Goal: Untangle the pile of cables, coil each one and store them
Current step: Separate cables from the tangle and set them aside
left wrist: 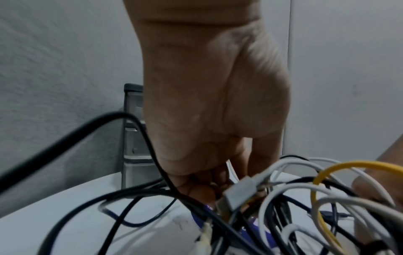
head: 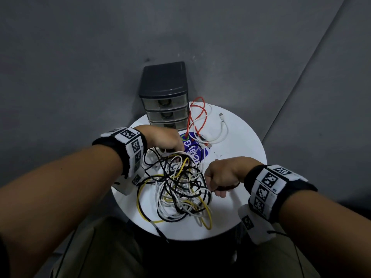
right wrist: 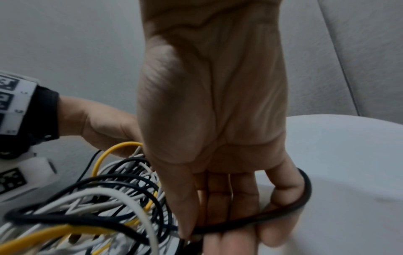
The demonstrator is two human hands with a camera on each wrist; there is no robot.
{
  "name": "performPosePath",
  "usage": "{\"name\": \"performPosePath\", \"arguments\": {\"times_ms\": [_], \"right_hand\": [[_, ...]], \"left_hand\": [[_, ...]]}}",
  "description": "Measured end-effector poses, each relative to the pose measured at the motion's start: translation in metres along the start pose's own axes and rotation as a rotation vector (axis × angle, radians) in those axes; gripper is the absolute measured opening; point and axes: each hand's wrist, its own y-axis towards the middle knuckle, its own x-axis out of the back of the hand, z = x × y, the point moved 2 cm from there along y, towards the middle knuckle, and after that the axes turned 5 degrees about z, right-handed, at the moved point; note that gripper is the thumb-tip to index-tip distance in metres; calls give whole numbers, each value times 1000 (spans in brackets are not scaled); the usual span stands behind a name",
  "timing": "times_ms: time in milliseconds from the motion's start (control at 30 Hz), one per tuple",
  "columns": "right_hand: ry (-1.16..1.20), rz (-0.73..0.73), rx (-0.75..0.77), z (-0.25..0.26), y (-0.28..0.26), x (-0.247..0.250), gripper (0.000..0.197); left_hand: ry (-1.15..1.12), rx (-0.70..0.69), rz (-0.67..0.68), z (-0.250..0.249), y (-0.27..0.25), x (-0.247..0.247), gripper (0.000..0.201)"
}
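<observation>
Cable pile [head: 176,187]: tangled black, white, yellow, centre frame on round white table [head: 241,137].
Left hand [head: 162,140]: fingers curled, pinching white cable [left wrist: 272,172] at pile's top.
Right hand [head: 218,177]: thumb pinning black cable [right wrist: 250,222] across fingers.
Drawer unit [head: 164,97]: above pile.

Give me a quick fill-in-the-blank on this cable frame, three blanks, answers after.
1. The right hand pinches a ____ cable.
2. The drawer unit shows ____ drawers.
3. Apart from the cable pile, a white cable and a ____ cable lie by the drawers.
4. The left hand grips a white ____.

Answers: black; three; red; plug
</observation>
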Motion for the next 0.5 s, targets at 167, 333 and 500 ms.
{"name": "performPosePath", "arguments": {"times_ms": [167,333,500], "right_hand": [[21,-19,7,0,-1,-1,8],[27,-19,16,0,-1,0,19],[33,-19,32,-2,1,-1,16]], "left_hand": [[-63,18,29,1,-2,2,8],[6,50,-43,-3,-1,2,16],[108,36,-110,-11,-3,-2,16]]}}
